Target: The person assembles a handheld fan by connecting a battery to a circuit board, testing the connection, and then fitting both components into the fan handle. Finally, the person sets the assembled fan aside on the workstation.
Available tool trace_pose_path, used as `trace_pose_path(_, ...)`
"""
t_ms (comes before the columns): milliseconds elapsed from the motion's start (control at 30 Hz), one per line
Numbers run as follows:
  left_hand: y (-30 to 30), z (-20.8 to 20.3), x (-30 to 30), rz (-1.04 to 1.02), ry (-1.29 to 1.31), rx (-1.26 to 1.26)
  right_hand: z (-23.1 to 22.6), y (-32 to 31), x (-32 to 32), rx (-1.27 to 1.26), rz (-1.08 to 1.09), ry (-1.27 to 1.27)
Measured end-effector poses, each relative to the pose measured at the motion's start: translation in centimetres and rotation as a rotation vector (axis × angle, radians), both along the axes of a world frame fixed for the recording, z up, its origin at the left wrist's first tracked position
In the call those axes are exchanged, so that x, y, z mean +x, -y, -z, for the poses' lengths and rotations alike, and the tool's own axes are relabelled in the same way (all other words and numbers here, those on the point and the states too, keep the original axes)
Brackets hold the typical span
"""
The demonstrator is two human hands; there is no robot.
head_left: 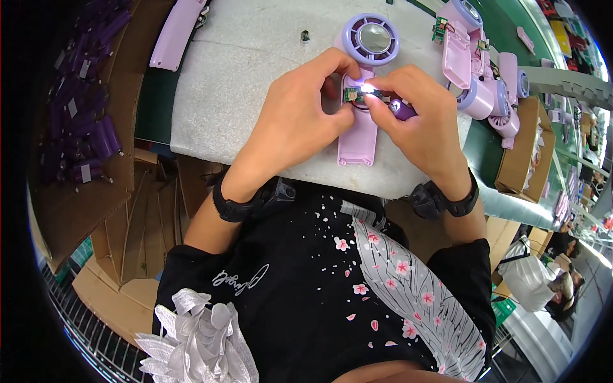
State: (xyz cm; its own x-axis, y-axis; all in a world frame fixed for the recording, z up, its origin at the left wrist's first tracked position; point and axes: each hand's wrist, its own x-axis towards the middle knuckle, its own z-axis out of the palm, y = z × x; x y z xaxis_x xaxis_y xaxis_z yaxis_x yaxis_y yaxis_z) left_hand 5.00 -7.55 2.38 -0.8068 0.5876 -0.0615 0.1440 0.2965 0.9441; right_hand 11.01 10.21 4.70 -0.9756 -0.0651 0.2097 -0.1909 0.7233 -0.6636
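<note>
A lilac handheld fan (357,142) lies on the white foam mat, its handle opened up and its round head (371,39) pointing away from me. My left hand (299,108) grips the handle from the left, finger and thumb at its upper part. A green circuit board (352,95) sits there, with a bright white light beside it. From the right, my right hand (418,115) pinches the board's lit end between thumb and forefinger. A purple battery cell (401,110) shows by the right palm, partly hidden by the hand.
At the left stands a cardboard box (121,108) of purple cells. A lilac shell piece (176,38) rests at the mat's far left, and a small part (305,36) on the mat (236,83). Several fan assemblies (476,96) crowd the right, near another carton (525,150).
</note>
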Motion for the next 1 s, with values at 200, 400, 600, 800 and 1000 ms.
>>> trace_pose_path(200, -0.1, 0.1, 0.1, 0.002, -0.009, 0.007, 0.1, 0.0, 0.1, 0.016, 0.02, 0.019)
trace_pose_path(400, 0.1, 0.2, 0.0, 0.039, -0.014, 0.05, 0.0, -0.2, 0.0, 0.039, 0.025, 0.043)
trace_pose_path(600, -0.3, 1.2, -0.3, -0.011, 0.07, 0.183, 0.2, -0.4, 0.0, 0.046, 0.009, 0.06)
trace_pose_path(800, -0.1, 1.6, -0.7, 0.067, -0.118, 0.138, 0.5, -0.9, -0.6, 0.03, 0.03, -0.044)
trace_pose_path(1000, -0.2, 0.8, -0.9, 0.116, -0.249, 0.05, -0.3, -1.4, -0.7, -0.027, 0.075, 0.268)
